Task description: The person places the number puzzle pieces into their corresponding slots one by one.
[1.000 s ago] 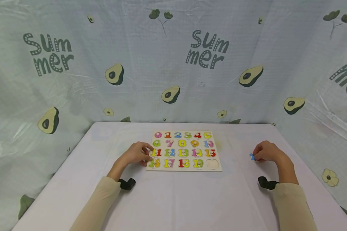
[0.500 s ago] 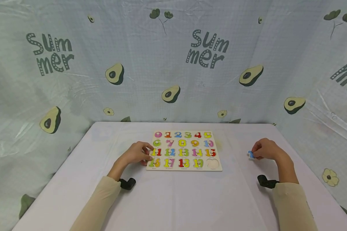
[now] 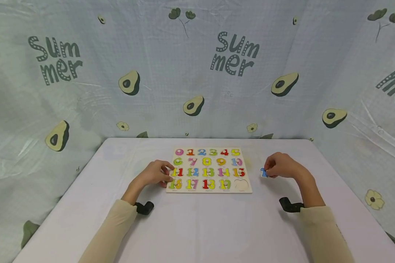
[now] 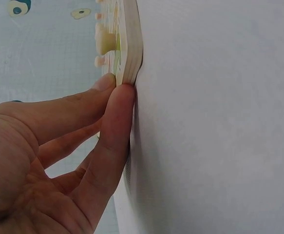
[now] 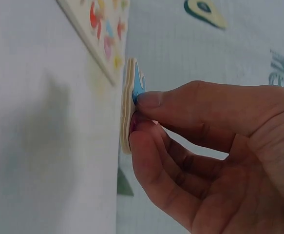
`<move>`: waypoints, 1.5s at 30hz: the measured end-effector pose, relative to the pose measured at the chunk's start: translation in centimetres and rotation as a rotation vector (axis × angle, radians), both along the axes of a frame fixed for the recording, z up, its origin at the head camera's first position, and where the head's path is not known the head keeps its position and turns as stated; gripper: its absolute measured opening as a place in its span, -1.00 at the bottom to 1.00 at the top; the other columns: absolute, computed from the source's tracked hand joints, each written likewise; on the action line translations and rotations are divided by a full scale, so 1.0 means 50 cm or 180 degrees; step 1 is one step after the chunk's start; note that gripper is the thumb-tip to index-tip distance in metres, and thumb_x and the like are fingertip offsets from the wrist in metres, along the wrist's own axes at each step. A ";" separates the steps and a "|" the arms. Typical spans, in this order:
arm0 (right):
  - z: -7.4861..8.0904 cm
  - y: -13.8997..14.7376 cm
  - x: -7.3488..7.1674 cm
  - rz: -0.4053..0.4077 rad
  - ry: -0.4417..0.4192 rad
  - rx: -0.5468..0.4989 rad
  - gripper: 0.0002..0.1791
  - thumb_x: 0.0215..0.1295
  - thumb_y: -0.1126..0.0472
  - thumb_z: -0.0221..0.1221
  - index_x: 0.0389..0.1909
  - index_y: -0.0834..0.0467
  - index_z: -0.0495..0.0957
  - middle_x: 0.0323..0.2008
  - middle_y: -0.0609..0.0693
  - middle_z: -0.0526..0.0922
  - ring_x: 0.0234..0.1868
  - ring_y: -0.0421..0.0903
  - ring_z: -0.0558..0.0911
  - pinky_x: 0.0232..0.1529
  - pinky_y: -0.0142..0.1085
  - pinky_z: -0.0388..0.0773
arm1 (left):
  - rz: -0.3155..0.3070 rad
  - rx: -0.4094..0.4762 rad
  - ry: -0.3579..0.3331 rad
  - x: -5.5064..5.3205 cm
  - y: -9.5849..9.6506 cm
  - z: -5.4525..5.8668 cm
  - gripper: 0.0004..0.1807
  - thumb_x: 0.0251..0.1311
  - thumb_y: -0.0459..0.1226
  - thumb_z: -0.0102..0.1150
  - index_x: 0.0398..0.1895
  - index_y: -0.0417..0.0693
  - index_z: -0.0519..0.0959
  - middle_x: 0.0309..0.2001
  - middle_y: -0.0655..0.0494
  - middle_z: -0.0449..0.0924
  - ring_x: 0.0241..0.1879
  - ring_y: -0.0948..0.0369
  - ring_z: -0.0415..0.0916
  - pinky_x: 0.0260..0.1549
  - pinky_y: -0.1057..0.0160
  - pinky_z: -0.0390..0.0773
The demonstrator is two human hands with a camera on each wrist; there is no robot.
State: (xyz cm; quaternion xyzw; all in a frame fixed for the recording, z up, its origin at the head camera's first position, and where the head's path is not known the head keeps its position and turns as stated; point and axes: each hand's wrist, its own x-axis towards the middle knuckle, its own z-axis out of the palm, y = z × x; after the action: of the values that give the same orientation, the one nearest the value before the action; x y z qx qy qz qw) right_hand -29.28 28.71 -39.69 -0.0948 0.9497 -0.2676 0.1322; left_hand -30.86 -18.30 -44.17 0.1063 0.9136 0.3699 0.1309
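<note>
A wooden number puzzle board [image 3: 214, 191] lies flat on the table, its knobbed pieces 0 to 19 seated and a pale recess [image 3: 241, 185] bare at its near right corner. My left hand [image 3: 155, 173] holds the board's left edge; in the left wrist view, thumb and a finger meet at the board's edge [image 4: 133, 46]. Right of the board, my right hand [image 3: 283, 168] pinches a blue number puzzle piece [image 3: 263, 172]. The right wrist view shows that piece [image 5: 126, 114] upright on edge, off the tabletop, with fingers covering its knob and much of its face.
The white table [image 3: 197, 226] extends around the board on all sides. Behind it hangs a pale cloth backdrop [image 3: 158, 47] printed with avocados and lettering. Black wrist cameras [image 3: 145, 208] sit below both hands.
My right hand has lifted the blue puzzle piece and carried it left, closer to the board. The left hand keeps its place at the board's edge.
</note>
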 end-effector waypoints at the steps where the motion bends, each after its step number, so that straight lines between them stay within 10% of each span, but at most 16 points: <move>1: 0.000 -0.012 0.000 0.0031 -0.0008 0.0007 -0.90 0.22 0.29 0.30 -0.29 0.24 0.63 -0.39 0.03 0.67 -0.35 -0.09 0.57 -0.25 -0.27 0.61 | 0.0002 -0.0003 0.0004 0.000 0.000 0.001 -0.52 0.20 -0.36 0.43 0.21 -0.23 0.60 -0.17 -0.13 0.57 -0.50 0.20 0.59 -0.44 0.27 0.68; 19: -0.033 -0.152 0.002 0.0576 0.0112 -0.0015 -0.95 0.16 0.38 0.28 -0.38 0.19 0.62 -0.42 -0.01 0.59 -0.41 -0.14 0.53 -0.34 -0.33 0.53 | -0.0014 -0.0021 0.0039 -0.004 -0.005 0.006 -0.51 0.20 -0.36 0.43 0.22 -0.24 0.60 -0.14 -0.14 0.57 -0.43 0.18 0.60 -0.42 0.27 0.68; 45: -0.065 -0.152 0.007 0.0653 0.0079 -0.0089 -0.93 0.19 0.34 0.33 -0.36 0.17 0.62 -0.44 -0.04 0.58 -0.40 -0.15 0.52 -0.31 -0.31 0.50 | -0.0004 0.0052 -0.0057 -0.003 -0.003 0.001 -0.52 0.21 -0.37 0.43 0.21 -0.24 0.60 -0.14 -0.14 0.56 -0.39 0.17 0.61 -0.43 0.27 0.70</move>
State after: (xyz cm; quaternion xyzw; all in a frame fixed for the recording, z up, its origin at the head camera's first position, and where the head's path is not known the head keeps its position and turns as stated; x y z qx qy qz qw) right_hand -28.91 21.10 -42.96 -0.1967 0.9327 -0.2648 0.1459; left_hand -31.03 -18.47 -44.10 0.1047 0.9093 0.3781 0.1385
